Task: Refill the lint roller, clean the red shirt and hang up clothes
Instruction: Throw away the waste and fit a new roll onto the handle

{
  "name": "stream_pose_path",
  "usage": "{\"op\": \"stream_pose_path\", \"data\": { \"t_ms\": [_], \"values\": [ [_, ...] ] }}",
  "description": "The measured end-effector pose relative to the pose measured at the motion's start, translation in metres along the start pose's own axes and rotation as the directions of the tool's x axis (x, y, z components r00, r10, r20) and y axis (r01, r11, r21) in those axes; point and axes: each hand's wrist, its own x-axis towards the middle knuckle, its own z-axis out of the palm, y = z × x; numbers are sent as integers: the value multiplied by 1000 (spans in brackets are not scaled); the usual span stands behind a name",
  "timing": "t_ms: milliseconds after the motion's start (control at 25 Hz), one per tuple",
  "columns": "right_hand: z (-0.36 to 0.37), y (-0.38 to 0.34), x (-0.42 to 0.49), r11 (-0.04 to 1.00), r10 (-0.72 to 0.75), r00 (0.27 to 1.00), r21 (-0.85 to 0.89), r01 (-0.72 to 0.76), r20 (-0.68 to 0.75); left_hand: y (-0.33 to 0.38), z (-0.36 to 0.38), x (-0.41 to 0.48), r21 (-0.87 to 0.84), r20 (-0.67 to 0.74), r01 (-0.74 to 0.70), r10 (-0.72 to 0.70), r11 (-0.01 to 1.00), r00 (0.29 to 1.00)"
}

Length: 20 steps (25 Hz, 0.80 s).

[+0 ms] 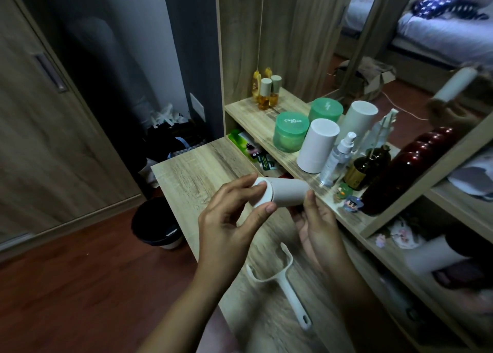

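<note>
Above the wooden table [192, 171] I hold a white lint roll [286, 192] lying sideways. My left hand [232, 219] pinches the white end cap [262, 194] at the roll's left end with thumb and fingers. My right hand [317, 224] grips the roll's right end from below. The empty white roller handle [282, 280] with its forked frame lies on the table just below my hands. No red shirt shows in this view.
A raised shelf [248, 112] at the right carries green jars [289, 135], a white cylinder [317, 146], a spray bottle [337, 159], a brown bottle [366, 166] and a dark red bottle [400, 176]. A mirror [432, 40] stands behind. A black bin [154, 223] sits on the floor at left.
</note>
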Motion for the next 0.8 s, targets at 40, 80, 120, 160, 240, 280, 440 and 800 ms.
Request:
{"op": "stream_pose_path", "data": {
  "t_ms": [40,80,120,160,240,280,440,800],
  "values": [
    [0,-1,0,1000,0,1000,1,0,-3,1,0,-1,-43,8,32,-32,999,999],
    [-1,-1,0,1000,-1,1000,-5,1,-6,2,0,-2,-96,19,73,-71,993,997],
    [-1,-1,0,1000,1,1000,-10,-1,-6,2,1,-3,-150,27,118,-115,982,993],
    [-2,-2,-1,1000,3,1000,-13,-3,-6,2,0,-3,-205,40,165,-160,965,986],
    [-4,-3,-4,999,-6,1000,-31,6,4,1,-2,-4,-292,82,248,-235,924,969],
    [-4,-4,-5,999,-14,1000,-42,14,9,0,-3,-4,-320,101,279,-260,906,960],
    [-1,-6,-7,997,-16,1000,-79,18,22,2,-8,-4,-344,103,324,-307,881,946],
    [17,8,-21,994,-24,1000,-111,24,2,-3,2,-17,133,-236,-15,46,991,971]
  ]
}}
